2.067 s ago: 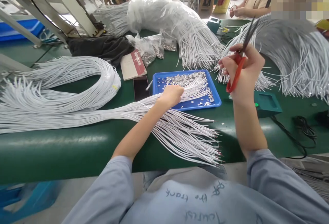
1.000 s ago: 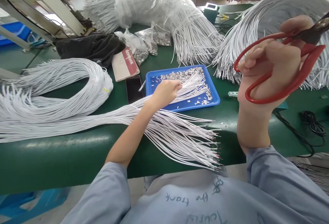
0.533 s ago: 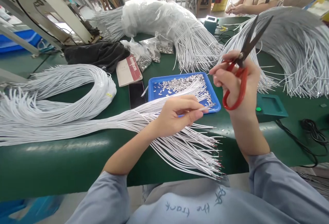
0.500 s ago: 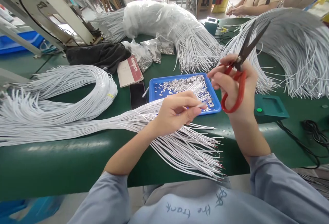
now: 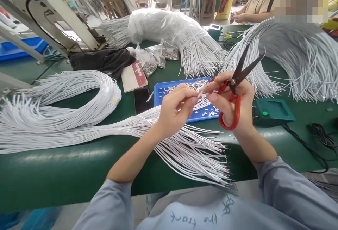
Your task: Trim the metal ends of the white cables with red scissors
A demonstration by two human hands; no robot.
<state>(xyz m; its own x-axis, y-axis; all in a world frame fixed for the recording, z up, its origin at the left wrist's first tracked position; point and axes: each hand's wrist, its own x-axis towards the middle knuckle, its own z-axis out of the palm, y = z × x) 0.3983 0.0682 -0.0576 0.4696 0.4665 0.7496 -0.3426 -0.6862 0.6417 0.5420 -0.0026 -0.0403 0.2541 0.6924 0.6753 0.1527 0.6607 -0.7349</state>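
My left hand (image 5: 175, 108) is closed in a pinch on the end of one white cord (image 5: 201, 91), lifted above the blue tray (image 5: 160, 92). My right hand (image 5: 232, 99) grips red-handled scissors (image 5: 232, 98), blades apart and pointing up to the right; its fingertips meet the cord end too. A fan of white cords (image 5: 190, 149) lies under both hands across the green table (image 5: 66, 159), its ends over the near edge. The tray holds several small metal pieces.
A looped bundle of white cords (image 5: 66, 99) lies at left, and more bundles (image 5: 290, 54) at the back and right. A phone (image 5: 141, 98), a red-white packet (image 5: 134, 76), bags of metal parts (image 5: 153, 59) and a green box (image 5: 273, 110) sit nearby. Another person's hands (image 5: 239, 17) work far back.
My left hand picked a cord end up off the tray and raised it. My right hand brought the scissors down and left until the two hands met.
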